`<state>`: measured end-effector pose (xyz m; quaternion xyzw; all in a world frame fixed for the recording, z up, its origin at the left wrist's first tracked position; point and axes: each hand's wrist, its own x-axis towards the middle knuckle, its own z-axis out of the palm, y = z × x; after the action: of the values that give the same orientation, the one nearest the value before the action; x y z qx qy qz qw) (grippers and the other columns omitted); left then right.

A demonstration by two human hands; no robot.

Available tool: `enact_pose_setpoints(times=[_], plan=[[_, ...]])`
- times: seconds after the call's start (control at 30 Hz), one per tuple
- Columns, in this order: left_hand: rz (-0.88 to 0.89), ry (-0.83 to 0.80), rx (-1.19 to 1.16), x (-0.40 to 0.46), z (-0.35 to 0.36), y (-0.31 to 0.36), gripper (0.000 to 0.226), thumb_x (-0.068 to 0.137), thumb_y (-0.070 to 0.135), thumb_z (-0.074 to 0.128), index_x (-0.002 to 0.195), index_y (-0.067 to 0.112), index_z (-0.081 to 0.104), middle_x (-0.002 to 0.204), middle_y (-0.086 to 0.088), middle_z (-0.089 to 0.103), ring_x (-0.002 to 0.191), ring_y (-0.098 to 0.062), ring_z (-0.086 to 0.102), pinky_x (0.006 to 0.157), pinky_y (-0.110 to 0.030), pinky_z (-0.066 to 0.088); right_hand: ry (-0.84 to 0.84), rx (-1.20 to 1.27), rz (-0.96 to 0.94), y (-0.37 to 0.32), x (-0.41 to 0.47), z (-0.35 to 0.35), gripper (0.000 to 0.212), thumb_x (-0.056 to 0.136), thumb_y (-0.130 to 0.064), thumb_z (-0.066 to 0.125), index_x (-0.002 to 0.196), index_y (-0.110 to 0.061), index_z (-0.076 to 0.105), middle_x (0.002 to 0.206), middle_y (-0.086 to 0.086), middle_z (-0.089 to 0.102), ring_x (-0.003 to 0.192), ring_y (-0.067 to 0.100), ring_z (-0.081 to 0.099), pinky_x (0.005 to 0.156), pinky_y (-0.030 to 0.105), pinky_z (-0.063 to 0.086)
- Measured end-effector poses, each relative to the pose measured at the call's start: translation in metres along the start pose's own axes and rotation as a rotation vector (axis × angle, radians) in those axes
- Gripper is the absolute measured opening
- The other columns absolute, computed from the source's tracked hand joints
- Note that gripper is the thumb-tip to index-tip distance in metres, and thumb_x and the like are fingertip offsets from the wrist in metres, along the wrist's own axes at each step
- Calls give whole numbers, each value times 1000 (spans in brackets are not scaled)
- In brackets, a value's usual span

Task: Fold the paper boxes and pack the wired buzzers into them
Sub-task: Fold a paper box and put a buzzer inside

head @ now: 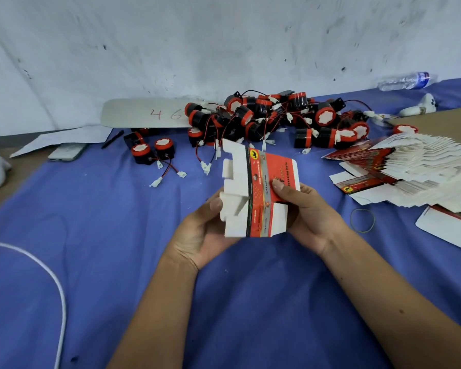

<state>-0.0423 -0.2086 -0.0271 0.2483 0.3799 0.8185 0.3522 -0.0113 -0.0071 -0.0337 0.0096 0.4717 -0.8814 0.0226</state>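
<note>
1. Step: box folding. A flat red-and-white paper box (260, 193) is gripped above the blue surface (117, 235) by left hand (205, 230) and right hand (304, 209).
2. Wired buzzers (272, 115) are heaped beyond, unpacked.
3. Next, judged: the panels are to be squared and the flaps tucked.

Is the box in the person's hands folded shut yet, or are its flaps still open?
Still open. The paper box is partly formed, white flaps sticking out loose on its left side. Left hand and right hand both hold it.
</note>
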Motion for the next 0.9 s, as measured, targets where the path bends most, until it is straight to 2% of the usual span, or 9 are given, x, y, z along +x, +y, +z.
enact_pose_setpoints(times=[0.13,0.27,0.37,0.43,0.63,0.7,0.77,0.83,0.9], plan=[[26,197,-109,4,-7,-1,79,48,7,83,125,3,65,119,-17,66,109,-33,61,95,-45,47,47,14,-18,-1,1,2,46,80,-24,74,120,-2,68,116,17,73,94,27,75,74,36,61],[16,377,117,7,-5,-3,66,63,-5,51,129,-1,54,91,-10,68,80,-23,64,76,-34,51,46,-6,-3,-1,1,4,51,83,-28,72,125,-1,65,119,17,72,101,28,74,77,36,61],[37,520,274,8,-7,-4,53,79,-15,53,130,-1,53,85,-8,68,72,-16,63,71,-31,55,25,3,26,-1,1,5,53,86,-31,68,128,0,63,124,18,70,107,30,72,81,38,61],[69,537,326,9,-6,-5,42,86,-7,55,127,1,60,91,-8,74,77,-16,69,78,-33,59,9,36,53,-2,1,6,49,88,-33,65,126,-2,65,124,18,70,108,31,71,87,43,60],[104,552,395,14,1,-9,43,70,3,57,103,26,74,86,4,77,74,-13,74,58,-27,59,112,133,55,-3,4,10,49,84,-39,67,120,-5,67,119,14,73,101,27,74,79,42,62],[203,605,501,18,0,-9,43,78,2,53,89,35,79,84,8,76,75,-8,72,60,-23,58,224,-39,-45,1,7,12,48,87,-37,70,122,-6,63,112,12,75,100,30,72,88,47,58],[367,648,629,18,-2,-5,61,86,-13,45,86,37,79,81,13,74,77,-2,69,64,-19,56,292,-367,-197,4,4,14,55,87,-43,73,131,-18,54,110,1,73,101,21,70,94,43,56],[535,698,890,15,-5,1,73,82,-24,37,100,33,79,99,11,76,98,-6,70,84,-25,57,241,-599,-277,8,-1,16,81,76,-60,75,144,-34,39,127,-8,61,113,9,65,95,37,55],[688,723,1204,13,-9,4,70,73,-23,37,113,16,78,118,-2,73,117,-16,65,101,-29,51,151,-591,-276,13,-4,21,93,74,-67,75,151,-39,30,141,-9,50,121,8,61,96,39,56]])
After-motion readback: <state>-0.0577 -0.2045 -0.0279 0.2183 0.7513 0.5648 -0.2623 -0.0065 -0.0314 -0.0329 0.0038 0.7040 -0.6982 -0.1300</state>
